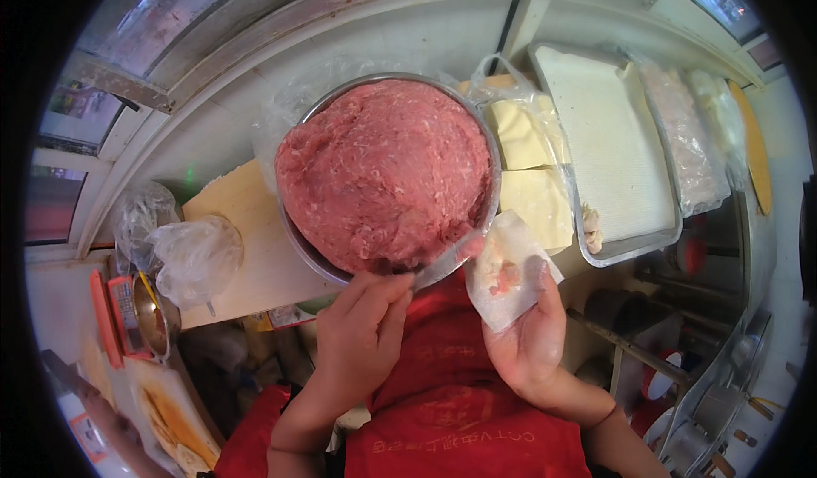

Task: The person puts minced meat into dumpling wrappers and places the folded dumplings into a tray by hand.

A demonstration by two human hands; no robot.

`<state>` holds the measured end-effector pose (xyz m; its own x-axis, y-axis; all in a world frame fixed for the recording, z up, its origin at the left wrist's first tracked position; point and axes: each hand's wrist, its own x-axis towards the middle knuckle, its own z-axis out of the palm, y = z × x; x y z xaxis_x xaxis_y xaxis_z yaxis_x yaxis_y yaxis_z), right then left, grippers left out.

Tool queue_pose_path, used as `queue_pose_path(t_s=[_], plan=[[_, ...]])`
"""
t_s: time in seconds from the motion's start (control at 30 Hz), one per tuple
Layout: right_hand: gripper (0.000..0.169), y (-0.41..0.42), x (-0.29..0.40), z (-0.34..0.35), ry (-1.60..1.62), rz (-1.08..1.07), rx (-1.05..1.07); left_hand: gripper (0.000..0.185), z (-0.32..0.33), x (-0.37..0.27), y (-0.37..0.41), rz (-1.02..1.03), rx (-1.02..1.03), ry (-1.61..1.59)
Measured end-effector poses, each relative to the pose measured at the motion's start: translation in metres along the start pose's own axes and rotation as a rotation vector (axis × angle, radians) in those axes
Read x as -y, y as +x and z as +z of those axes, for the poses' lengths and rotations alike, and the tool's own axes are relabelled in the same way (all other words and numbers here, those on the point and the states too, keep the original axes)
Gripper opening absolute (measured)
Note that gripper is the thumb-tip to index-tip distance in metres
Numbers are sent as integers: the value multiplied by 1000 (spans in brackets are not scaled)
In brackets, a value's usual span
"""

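A large metal bowl (pixel 496 187), heaped with pink minced meat (pixel 383 165), stands before me. My left hand (pixel 364 331) grips a flat, pale spatula (pixel 443 267) at the bowl's near rim. A small lump of meat (pixel 471 247) clings to its tip, slightly blurred. On the palm and fingers of my right hand (pixel 530 347), thumb up along one side, rests a single thin dough wrapper (pixel 501 305). It bears a pinkish smear of meat near its middle. Two stacks of square wrappers (pixel 535 206) lie beside the bowl, partly under clear plastic.
A metal tray with a white liner (pixel 613 139) stands at right; a few small folded dumplings (pixel 592 229) sit in its near corner. Beyond it lies a plastic-covered tray (pixel 686 133). Plastic bags (pixel 198 258) and a metal bowl (pixel 156 325) are at left. Windows edge the counter's back.
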<state>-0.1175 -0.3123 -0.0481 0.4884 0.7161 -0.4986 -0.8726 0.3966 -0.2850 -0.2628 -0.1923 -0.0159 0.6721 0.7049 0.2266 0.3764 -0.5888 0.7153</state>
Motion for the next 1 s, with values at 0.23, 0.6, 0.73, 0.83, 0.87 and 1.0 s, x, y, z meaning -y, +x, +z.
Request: queue_pose_path(t_s=[0.23, 0.6, 0.73, 0.83, 0.87, 1.0], plan=[[45, 1, 12, -5, 68, -109, 55, 20, 4, 0, 6, 6, 62, 70], [47, 19, 23, 5, 145, 155, 392, 27, 13, -3, -2, 562, 39, 305], [48, 13, 33, 35, 62, 32, -95, 21, 0, 13, 1, 366, 91, -12], [51, 24, 26, -5, 255, 229, 476, 14, -5, -5, 6, 160, 135, -295], [55, 23, 20, -10, 224, 241, 492, 13, -6, -5, 7, 77, 125, -257], [67, 10, 24, 20, 232, 179, 357, 11, -3, 0, 5, -245, -21, -285]])
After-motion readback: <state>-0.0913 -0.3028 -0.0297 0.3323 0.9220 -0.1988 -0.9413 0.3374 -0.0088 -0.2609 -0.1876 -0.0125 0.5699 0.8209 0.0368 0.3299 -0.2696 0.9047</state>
